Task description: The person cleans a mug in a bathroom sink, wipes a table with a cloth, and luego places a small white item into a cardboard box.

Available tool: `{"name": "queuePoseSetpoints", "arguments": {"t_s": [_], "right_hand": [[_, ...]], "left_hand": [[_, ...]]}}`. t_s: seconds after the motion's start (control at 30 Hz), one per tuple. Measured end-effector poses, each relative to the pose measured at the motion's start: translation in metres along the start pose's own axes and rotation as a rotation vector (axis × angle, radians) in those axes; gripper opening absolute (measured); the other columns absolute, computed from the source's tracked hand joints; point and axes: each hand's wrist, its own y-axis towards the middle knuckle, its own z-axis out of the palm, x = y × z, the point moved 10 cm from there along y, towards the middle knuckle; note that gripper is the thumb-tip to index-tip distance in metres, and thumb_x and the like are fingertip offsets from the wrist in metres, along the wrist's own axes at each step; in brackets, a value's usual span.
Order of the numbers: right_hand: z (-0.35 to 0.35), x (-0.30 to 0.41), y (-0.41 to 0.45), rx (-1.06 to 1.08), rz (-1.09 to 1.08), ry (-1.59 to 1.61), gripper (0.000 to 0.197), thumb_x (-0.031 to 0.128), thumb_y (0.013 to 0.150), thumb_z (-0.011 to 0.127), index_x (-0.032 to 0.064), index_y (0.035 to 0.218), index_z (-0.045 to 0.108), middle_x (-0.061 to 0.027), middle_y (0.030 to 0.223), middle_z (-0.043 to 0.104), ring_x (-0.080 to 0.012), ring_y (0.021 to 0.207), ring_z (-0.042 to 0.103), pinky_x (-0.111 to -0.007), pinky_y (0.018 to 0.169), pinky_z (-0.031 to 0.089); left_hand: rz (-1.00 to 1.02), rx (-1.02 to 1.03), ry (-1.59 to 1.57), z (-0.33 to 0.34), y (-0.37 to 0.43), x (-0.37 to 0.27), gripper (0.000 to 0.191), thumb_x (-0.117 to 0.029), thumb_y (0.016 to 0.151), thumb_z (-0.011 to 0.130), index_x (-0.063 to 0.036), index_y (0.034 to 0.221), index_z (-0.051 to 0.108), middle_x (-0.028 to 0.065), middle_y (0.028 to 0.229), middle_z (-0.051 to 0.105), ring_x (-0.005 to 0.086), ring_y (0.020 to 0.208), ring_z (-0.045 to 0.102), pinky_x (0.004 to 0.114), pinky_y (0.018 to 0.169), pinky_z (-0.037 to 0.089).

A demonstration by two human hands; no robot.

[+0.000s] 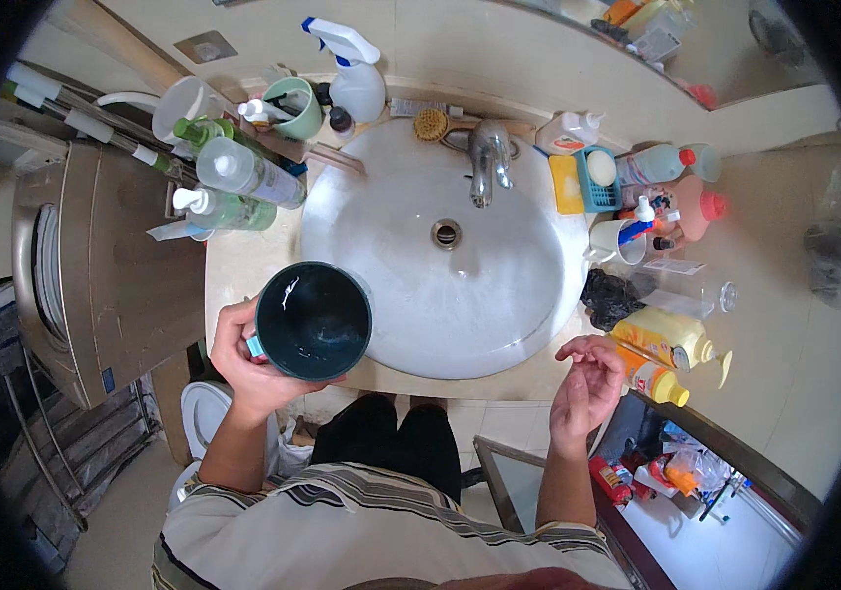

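Note:
My left hand (254, 369) grips a dark green cup (313, 321) around its side, with the cup's mouth facing the camera above the near left rim of the sink. A small light blue piece shows beside my fingers. My right hand (587, 376) is raised with bent fingers and holds nothing, near the counter's right front edge. Between and beyond the hands lies a white oval washbasin (391, 295) with a metal drain (447, 234) and a chrome faucet (490, 162). A round brush (431, 125) rests at the back rim.
Pump bottles (232, 214) and a green cup (298, 107) stand at the left, with a white spray bottle (357, 88) behind. At right are a blue soap dish (599, 193), a white mug (616, 242), a black plastic bag (608, 299) and yellow bottles (656, 339). A washing machine (125, 273) stands left.

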Motion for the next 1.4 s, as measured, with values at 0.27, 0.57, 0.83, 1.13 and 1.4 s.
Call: {"name": "queuePoseSetpoints", "arguments": {"t_s": [0.27, 0.57, 0.83, 1.13, 1.4], "right_hand": [[-0.016, -0.022, -0.012, -0.028, 0.016, -0.035, 0.033, 0.014, 0.085, 0.06, 0.0027, 0.113, 0.048, -0.0131, 0.1, 0.049, -0.0226, 0.09, 0.049, -0.036, 0.074, 0.045], [-0.033, -0.033, -0.014, -0.071, -0.005, -0.069, 0.034, 0.015, 0.084, 0.06, 0.0014, 0.113, 0.047, -0.0145, 0.098, 0.049, -0.0237, 0.09, 0.049, -0.037, 0.072, 0.045], [-0.036, -0.035, -0.016, -0.057, -0.008, -0.076, 0.032, 0.016, 0.086, 0.059, 0.0044, 0.114, 0.049, -0.0098, 0.1, 0.047, -0.0204, 0.092, 0.047, -0.036, 0.078, 0.043], [-0.035, -0.029, -0.014, -0.059, -0.007, -0.069, 0.031, 0.015, 0.087, 0.059, 0.0054, 0.115, 0.049, -0.0084, 0.1, 0.047, -0.0196, 0.093, 0.045, -0.036, 0.078, 0.042], [-0.029, -0.004, -0.012, -0.058, -0.038, -0.031, 0.03, 0.014, 0.087, 0.058, 0.006, 0.115, 0.049, -0.0077, 0.099, 0.045, -0.0188, 0.09, 0.044, -0.035, 0.078, 0.041]], "left_hand": [[-0.117, -0.031, -0.059, 0.008, -0.008, 0.034, 0.086, -0.037, 0.038, 0.096, -0.0025, 0.103, 0.052, 0.0066, 0.099, 0.056, 0.0165, 0.091, 0.058, 0.03, 0.083, 0.046], [-0.036, 0.022, -0.016, 0.006, -0.011, 0.032, 0.093, -0.032, 0.04, 0.098, 0.0006, 0.11, 0.046, 0.0167, 0.104, 0.063, 0.0223, 0.095, 0.065, 0.034, 0.086, 0.051], [-0.007, -0.03, 0.027, -0.007, -0.019, 0.034, 0.095, -0.034, 0.039, 0.098, 0.0007, 0.11, 0.045, 0.0125, 0.103, 0.059, 0.0212, 0.094, 0.064, 0.032, 0.083, 0.051], [0.001, -0.008, -0.005, -0.013, -0.011, 0.026, 0.096, -0.035, 0.039, 0.098, 0.002, 0.111, 0.046, 0.015, 0.104, 0.062, 0.0217, 0.094, 0.064, 0.032, 0.086, 0.05], [0.202, 0.033, -0.058, 0.001, 0.024, -0.063, 0.088, -0.037, 0.047, 0.096, 0.0078, 0.109, 0.051, 0.021, 0.106, 0.064, 0.019, 0.088, 0.066, 0.03, 0.08, 0.051]]}}
